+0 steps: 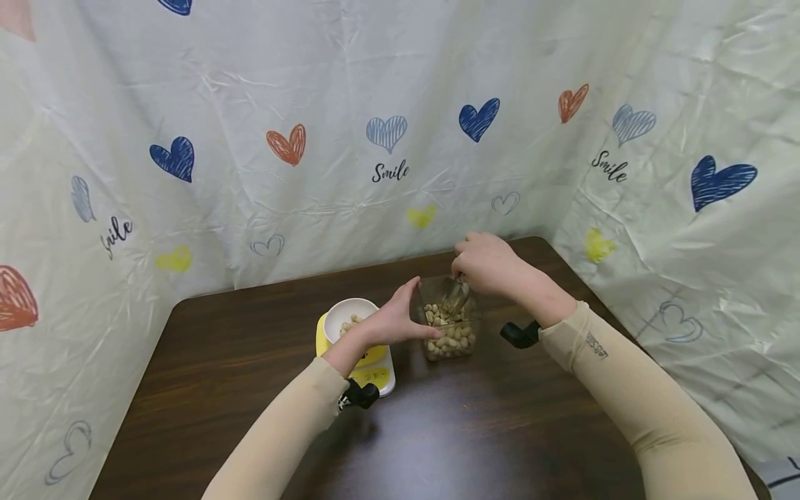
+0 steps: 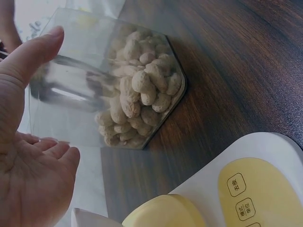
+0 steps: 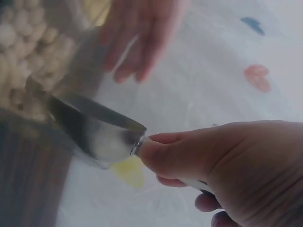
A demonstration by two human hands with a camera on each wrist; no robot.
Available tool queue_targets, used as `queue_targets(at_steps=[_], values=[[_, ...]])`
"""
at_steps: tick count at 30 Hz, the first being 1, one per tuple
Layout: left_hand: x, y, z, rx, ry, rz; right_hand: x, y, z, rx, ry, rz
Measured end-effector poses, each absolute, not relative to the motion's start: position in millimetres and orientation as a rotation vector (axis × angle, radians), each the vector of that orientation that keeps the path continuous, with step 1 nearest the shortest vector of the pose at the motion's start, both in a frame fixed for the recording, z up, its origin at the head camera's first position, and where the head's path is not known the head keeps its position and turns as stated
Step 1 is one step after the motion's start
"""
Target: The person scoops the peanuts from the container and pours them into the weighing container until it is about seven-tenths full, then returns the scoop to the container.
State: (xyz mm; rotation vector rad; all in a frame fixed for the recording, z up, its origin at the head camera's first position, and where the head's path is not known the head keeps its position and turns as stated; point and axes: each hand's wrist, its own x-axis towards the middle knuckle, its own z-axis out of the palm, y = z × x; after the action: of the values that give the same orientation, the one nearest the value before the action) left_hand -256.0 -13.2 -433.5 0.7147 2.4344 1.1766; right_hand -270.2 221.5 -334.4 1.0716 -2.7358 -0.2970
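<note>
Metal scoop [image 3: 106,139] in right hand [image 3: 222,163]

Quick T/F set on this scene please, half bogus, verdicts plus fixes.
1. The right hand holds the scoop. True.
2. The bowl on the scale has peanuts in it. True.
3. The left hand is at the side of the box. True.
4. The scoop is over the bowl. False: it is inside the box.
5. The box is opaque. False: peanuts show through its wall.
6. In the head view, the scale is right of the box. False: it is left.
</note>
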Motion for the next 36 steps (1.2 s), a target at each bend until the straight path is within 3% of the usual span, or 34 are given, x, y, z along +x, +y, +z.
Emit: queue_targets(at_steps=[8, 15, 26, 36], values=[[-255.5, -12.7, -431.9, 0.719, 2.433, 1.170, -268.0, 216.1, -334.0, 1.074, -2.746, -0.332], [-257.0, -10.6, -433.5, 0.731, 2.452, 1.183, -280.4, 227.1, -355.7, 1.056, -2.910, -0.057], [-256.3, -12.4, -436.4, 0.714, 2.436, 1.199, -259.4, 236.7, -396.7, 0.966, -2.635, 0.009], [-256.8, -13.0, -435.3, 0.716, 2.438, 1.191, -258.9, 243.0, -389.3, 0.872, -2.734, 0.382]])
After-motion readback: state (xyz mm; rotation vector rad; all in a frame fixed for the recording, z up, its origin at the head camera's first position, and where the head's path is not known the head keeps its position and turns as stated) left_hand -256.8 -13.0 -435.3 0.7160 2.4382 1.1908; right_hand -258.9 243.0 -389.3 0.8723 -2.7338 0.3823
